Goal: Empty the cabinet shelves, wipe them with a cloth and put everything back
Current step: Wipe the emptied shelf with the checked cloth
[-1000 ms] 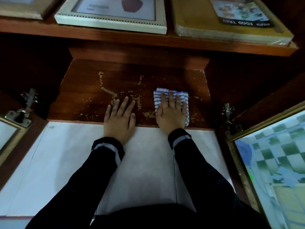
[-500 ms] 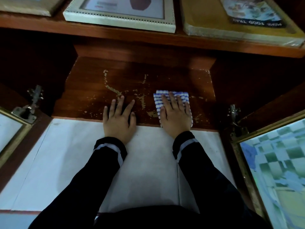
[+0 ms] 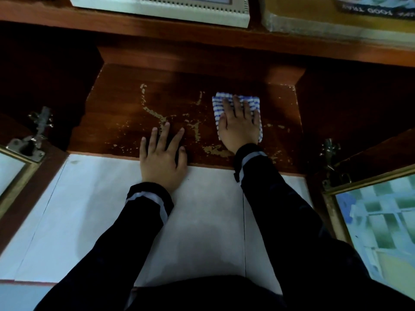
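The bottom cabinet shelf (image 3: pixel 125 122) is dark brown wood with worn, flaking patches and holds nothing but the cloth. A blue-and-white checked cloth (image 3: pixel 219 104) lies folded on its right half. My right hand (image 3: pixel 239 126) presses flat on the cloth with straight fingers. My left hand (image 3: pixel 162 156) rests flat with spread fingers on the shelf's front edge, half on the white floor. Both sleeves are dark with a pale band at the cuff.
On the shelf above lie a white picture frame (image 3: pixel 161 7) and a yellow wrapped food tray (image 3: pixel 336 21). Two glass cabinet doors stand open, the left door (image 3: pixel 11 173) and the right door (image 3: pixel 379 218), with metal hinges. White floor tiles (image 3: pixel 89 209) lie under me.
My right hand has pushed the cloth further back into the shelf, away from the front edge. My left hand has stayed at the front edge.
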A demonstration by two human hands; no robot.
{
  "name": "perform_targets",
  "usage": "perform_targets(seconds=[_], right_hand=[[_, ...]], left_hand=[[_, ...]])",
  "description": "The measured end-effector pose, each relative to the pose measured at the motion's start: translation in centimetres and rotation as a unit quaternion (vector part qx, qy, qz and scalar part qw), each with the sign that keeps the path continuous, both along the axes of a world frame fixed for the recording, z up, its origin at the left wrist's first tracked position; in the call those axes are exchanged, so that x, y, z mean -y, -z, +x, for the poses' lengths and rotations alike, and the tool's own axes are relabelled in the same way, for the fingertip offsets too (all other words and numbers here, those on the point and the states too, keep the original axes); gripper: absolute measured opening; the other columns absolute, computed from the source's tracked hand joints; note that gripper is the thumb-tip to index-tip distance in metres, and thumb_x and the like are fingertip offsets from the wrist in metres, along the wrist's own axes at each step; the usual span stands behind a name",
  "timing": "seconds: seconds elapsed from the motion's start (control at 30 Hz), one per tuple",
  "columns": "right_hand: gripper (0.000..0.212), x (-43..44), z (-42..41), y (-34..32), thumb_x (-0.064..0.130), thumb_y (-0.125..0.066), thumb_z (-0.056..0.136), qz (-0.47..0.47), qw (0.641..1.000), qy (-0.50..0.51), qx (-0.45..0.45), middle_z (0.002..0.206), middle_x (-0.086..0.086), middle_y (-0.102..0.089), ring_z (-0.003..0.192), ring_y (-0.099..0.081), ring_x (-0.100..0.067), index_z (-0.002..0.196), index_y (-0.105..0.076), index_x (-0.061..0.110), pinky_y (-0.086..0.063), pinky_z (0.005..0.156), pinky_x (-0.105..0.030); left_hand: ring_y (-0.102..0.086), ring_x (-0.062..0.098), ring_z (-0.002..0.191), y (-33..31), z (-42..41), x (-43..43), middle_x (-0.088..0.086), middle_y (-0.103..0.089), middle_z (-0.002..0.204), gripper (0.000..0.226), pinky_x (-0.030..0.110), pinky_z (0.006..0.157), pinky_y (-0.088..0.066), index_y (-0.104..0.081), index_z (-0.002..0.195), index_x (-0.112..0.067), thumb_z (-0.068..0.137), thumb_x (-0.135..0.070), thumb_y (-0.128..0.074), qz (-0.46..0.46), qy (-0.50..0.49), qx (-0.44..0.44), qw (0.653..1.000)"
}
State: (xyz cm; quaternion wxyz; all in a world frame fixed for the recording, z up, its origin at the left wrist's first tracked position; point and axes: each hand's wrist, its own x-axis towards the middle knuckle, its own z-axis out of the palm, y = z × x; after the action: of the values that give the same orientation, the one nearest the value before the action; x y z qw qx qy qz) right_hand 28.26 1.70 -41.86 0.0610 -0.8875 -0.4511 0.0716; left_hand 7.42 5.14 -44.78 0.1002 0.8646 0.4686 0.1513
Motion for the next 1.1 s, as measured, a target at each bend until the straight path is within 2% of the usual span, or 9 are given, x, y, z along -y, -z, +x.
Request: perform_targets(seconds=[0.5,1.1], right_hand=[[0.055,-5.5,4.4,-1.1,0.041,-0.013,0.106,-0.049,0.999,-0.001,-0.014,0.165,0.001,0.008,0.152,0.005,-0.026,0.158,0.0,0.029,0.004,0.121,-0.05],[0.054,3.8,-1.8,-0.1,0.038,-0.02,0.106,0.009,1.0,-0.026,0.013,0.166,0.003,-0.001,0.152,0.0,-0.021,0.158,-0.007,0.031,0.005,0.121,-0.046]], left_hand=[[-0.021,0.028,0.15,-0.3,0.2,-0.2,0.001,-0.029,0.161,0.06,0.048,0.122,-0.006,-0.044,0.147,-0.034,0.091,-0.046,-0.026,-0.003,0.003,0.006,1.0],[-0.011,0.028,0.152,-0.5,0.4,0.0,-0.001,-0.02,0.165,0.064,0.047,0.121,0.002,-0.033,0.153,-0.036,0.091,-0.048,-0.02,-0.024,0.003,-0.019,1.0]])
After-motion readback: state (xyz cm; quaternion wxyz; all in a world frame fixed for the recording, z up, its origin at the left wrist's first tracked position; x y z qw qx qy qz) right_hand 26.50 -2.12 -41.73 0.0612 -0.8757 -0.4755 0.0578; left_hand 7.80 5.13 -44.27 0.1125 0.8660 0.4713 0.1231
